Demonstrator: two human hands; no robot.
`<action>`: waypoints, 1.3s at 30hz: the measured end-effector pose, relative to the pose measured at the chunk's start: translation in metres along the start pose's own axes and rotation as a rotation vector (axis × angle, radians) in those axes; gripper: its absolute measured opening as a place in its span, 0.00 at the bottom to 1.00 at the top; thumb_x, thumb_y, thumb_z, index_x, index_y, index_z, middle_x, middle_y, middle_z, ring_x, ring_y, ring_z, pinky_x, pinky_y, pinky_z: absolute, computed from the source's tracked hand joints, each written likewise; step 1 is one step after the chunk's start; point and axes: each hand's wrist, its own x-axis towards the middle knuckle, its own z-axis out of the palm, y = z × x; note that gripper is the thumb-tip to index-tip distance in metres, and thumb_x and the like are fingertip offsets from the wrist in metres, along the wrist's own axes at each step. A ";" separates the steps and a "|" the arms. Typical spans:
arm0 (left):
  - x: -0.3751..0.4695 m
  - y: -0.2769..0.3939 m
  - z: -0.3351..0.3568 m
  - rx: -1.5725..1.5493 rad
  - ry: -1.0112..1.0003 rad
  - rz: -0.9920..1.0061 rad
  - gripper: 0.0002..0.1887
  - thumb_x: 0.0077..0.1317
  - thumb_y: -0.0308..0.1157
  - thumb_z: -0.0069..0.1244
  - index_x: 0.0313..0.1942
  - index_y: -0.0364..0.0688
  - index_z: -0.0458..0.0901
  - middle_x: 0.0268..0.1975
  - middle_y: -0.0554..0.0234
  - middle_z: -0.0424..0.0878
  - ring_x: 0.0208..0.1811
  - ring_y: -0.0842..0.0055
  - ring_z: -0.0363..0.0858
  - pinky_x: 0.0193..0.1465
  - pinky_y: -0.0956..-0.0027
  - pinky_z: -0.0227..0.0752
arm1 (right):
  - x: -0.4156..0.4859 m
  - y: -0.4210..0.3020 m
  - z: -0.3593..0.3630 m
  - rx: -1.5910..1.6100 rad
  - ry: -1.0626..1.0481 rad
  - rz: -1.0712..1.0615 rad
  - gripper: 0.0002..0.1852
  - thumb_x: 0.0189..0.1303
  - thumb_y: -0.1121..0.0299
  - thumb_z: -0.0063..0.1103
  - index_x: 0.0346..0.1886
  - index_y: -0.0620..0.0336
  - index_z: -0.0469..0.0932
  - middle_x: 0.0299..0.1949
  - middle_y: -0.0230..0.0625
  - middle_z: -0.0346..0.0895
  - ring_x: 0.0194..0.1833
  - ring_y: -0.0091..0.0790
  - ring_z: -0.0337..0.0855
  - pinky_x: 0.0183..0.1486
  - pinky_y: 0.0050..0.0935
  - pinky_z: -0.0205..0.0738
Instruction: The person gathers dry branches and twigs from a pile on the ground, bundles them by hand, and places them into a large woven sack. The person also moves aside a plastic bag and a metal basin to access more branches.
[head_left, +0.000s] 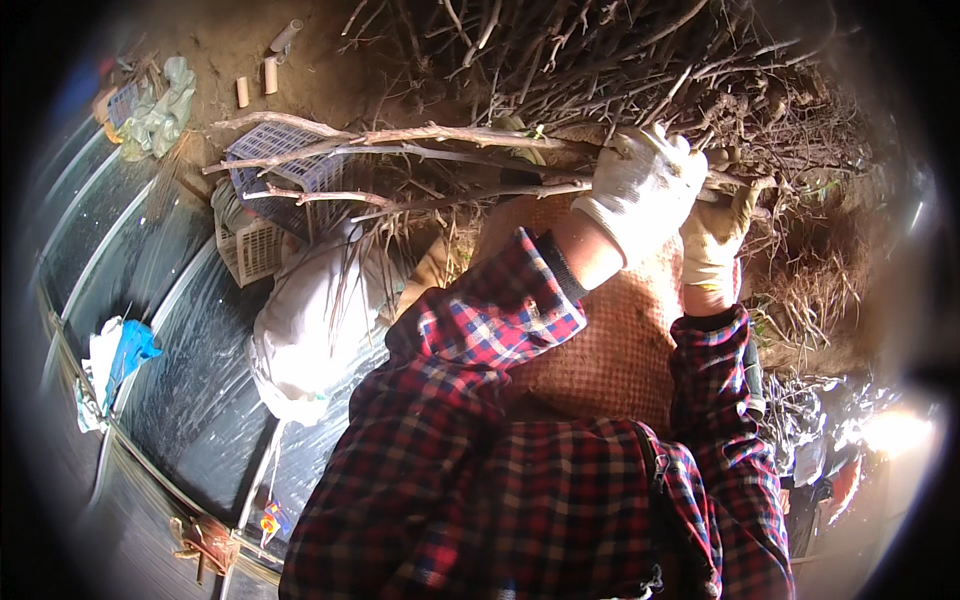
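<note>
Several long woody branches (465, 136) lie crosswise before me, their thin ends pointing left. My left hand (641, 187), in a white knit glove, is closed around them near their right part. Close beside it on the right, my right hand (716, 225), in a dirtier yellowish glove, grips the thick, knotty right end of the bundle, where roots (776, 199) show. The fingers of both hands are partly hidden. Under the forearms spreads a reddish checked cloth (607, 345) over my lap.
A large heap of cut branches (600, 52) lies ahead. Left are a blue plastic crate (277, 161), a cream crate (251, 247), a white sack (315, 322) and a greenhouse film wall (195, 375) with metal ribs. Dry roots and grass (810, 292) are at right.
</note>
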 end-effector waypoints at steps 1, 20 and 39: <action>-0.001 0.001 -0.002 -0.010 -0.037 0.002 0.11 0.67 0.35 0.46 0.47 0.46 0.79 0.43 0.60 0.82 0.47 0.65 0.83 0.40 0.58 0.81 | -0.002 -0.003 -0.006 -0.023 0.025 0.024 0.28 0.70 0.50 0.49 0.66 0.58 0.66 0.62 0.39 0.70 0.60 0.37 0.72 0.66 0.40 0.63; -0.009 0.001 0.011 -0.139 -0.110 0.071 0.15 0.73 0.35 0.40 0.52 0.40 0.78 0.39 0.59 0.86 0.38 0.67 0.86 0.38 0.61 0.81 | -0.015 -0.023 -0.011 -0.243 -0.046 0.036 0.22 0.74 0.51 0.48 0.60 0.55 0.75 0.56 0.32 0.80 0.55 0.34 0.81 0.57 0.42 0.76; -0.078 -0.038 0.045 -0.566 -0.053 0.067 0.36 0.68 0.40 0.49 0.70 0.36 0.54 0.61 0.47 0.75 0.51 0.57 0.82 0.50 0.56 0.77 | -0.011 0.027 0.111 -0.916 0.498 0.197 0.14 0.70 0.63 0.55 0.43 0.67 0.80 0.38 0.43 0.83 0.39 0.39 0.84 0.41 0.35 0.83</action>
